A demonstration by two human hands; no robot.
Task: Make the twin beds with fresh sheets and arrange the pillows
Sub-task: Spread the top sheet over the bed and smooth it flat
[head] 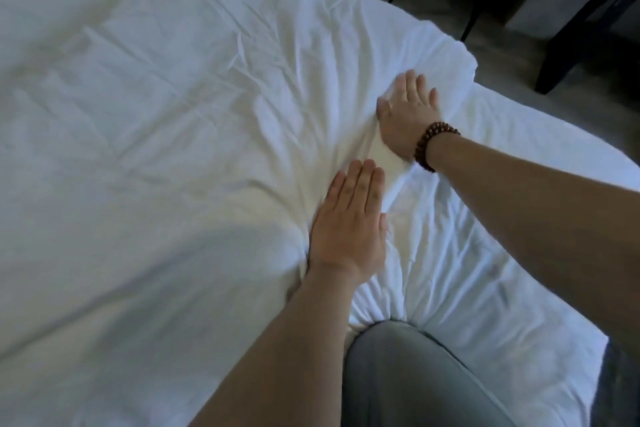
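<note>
Duvet (173, 149), white and creased, covers most of the bed (588, 340), its rounded corner lying near the bed's far right edge over a white sheet (502, 163). The left hand (348, 225) lies flat on the duvet's right border, fingers straight and together, holding nothing. The right hand (407, 118), with a brown bead bracelet (434, 146) at the wrist, presses palm-down farther along the same border, near the corner, with its fingers spread and gripping nothing. A knee (415, 374) in grey cloth sinks into the sheet at the near edge. Dark chair legs (568, 45) stand on the floor (502, 35) beyond.
</note>
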